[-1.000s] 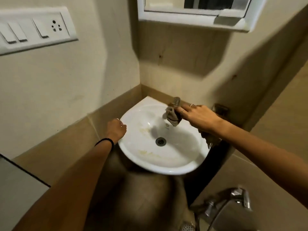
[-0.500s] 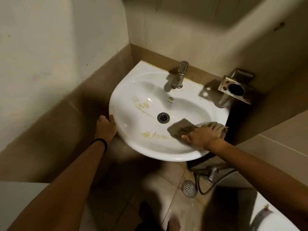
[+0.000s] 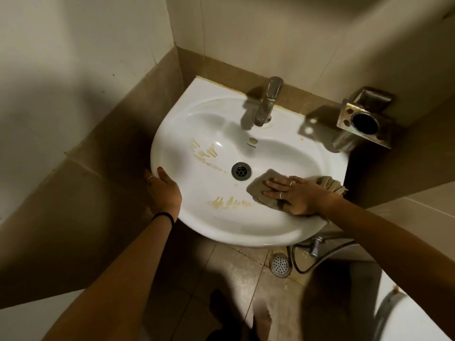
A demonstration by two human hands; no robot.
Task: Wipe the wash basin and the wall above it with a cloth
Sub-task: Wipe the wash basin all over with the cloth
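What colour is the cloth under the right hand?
The cloth is a dull grey-brown, seen in the head view, the only one.

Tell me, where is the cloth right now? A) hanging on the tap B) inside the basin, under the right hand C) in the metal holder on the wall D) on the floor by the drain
B: the right hand presses the cloth flat inside the white basin, just right of its drain hole.

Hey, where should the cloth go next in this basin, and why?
Probably slide the right hand and its flat brown cloth left onto the yellowish streaks on the white ceramic basin's near slope; they lie unwiped just beside the cloth.
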